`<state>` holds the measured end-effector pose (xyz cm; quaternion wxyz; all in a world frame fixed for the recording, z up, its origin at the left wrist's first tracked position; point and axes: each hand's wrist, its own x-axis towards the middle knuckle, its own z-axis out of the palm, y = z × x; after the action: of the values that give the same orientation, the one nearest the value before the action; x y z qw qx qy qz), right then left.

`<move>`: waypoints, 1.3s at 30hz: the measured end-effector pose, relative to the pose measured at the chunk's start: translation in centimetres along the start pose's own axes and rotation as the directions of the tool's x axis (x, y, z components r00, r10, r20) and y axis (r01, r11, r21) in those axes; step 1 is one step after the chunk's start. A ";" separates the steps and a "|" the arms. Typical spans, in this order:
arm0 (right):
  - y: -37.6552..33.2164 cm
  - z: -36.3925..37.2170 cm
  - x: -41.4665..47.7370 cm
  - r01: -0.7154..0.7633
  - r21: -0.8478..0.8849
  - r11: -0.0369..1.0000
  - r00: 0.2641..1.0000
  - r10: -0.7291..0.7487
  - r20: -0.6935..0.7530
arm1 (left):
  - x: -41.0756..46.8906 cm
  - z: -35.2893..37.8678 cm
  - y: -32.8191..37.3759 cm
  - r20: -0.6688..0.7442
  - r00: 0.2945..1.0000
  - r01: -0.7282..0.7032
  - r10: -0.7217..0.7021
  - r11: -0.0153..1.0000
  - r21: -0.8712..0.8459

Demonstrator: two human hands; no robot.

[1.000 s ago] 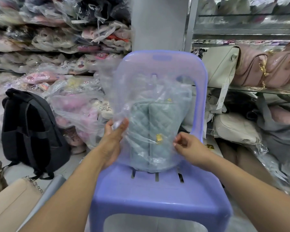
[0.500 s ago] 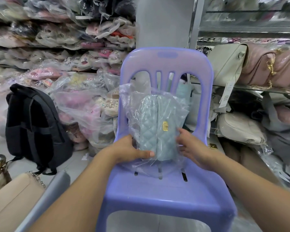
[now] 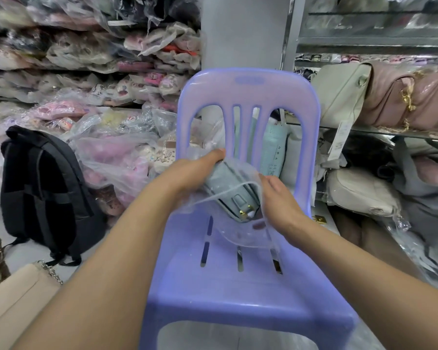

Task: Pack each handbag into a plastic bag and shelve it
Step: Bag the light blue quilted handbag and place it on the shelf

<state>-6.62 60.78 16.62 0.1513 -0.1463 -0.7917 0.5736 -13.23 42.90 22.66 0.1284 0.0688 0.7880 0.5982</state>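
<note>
Far left on the floor: a beige handbag (image 3: 15,306) with a chain strap, and beyond it a black backpack (image 3: 43,188) standing upright against heaps of plastic-wrapped goods (image 3: 86,59). Centre, over the seat of a purple plastic chair (image 3: 238,286): left hand (image 3: 190,175) with fingers curled over the far end of a grey-blue handbag (image 3: 234,190), gripping it through a clear plastic bag (image 3: 240,231). Handbag tilted, gold hardware at its near lower end, wholly inside the plastic, loose film drooping beneath. Right hand (image 3: 278,198) against the package's right side, fingers laid on the film; hard to tell whether pinching it or only pressing. Far right: a shelf (image 3: 364,128) bearing a cream handbag (image 3: 339,97) beside pink handbags (image 3: 400,97)
</note>
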 end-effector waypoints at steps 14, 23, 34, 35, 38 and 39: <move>-5.2 -4.2 0.8 0.022 0.359 0.933 0.970 0.068 -0.234 | -1.5 0.6 0.9 0.086 0.992 -0.062 0.089 0.958 -0.281; -5.6 -6.5 0.7 0.114 0.432 0.895 0.938 0.045 -0.343 | -1.8 1.9 1.5 -0.209 0.932 -0.289 0.296 0.955 0.062; -6.2 -8.9 1.5 0.400 0.493 0.772 0.770 0.007 -0.638 | -0.8 2.6 1.4 -0.507 0.730 -0.620 0.458 0.756 -0.210; -6.1 -9.1 1.6 0.400 0.516 0.757 0.770 0.027 -0.637 | -0.8 2.4 1.5 -0.528 0.721 -0.630 0.449 0.742 -0.229; -6.1 -10.1 2.2 0.390 0.469 0.793 0.745 0.027 -0.666 | -0.8 2.4 1.9 -0.548 0.728 -0.628 0.412 0.722 -0.290; -6.1 -10.5 2.2 0.396 0.429 0.812 0.728 0.007 -0.686 | -0.8 2.4 1.9 -0.550 0.729 -0.628 0.408 0.718 -0.299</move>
<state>-4.76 68.90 25.68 0.5174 -0.2009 -0.4989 0.6656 -11.87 45.42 24.02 -0.2211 0.1214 0.5736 0.7793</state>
